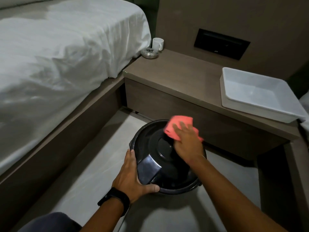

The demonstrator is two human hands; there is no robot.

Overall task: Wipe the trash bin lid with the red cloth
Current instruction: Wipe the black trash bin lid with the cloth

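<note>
Two hands are working, mid-wipe I think: left hand [132, 178] gripping the lid [167, 166] at its near edge, flat right hand [187, 144] pressing red cloth [179, 124] on top.

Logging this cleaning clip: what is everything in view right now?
trash bin lid: one, black, centre, near floor
red cloth: one, red, lid's far side
bed: one, white, left
bedside table: one, brown, behind lid
mug: one, white, table's far-left corner
ashtray: one, silvery, beside mug
tray: one, white, table's right end
wall panel: one, black, above table
watch: one, black, left wrist
left hand: one, grips lid's near-left edge
right hand: one, presses red cloth flat
</note>
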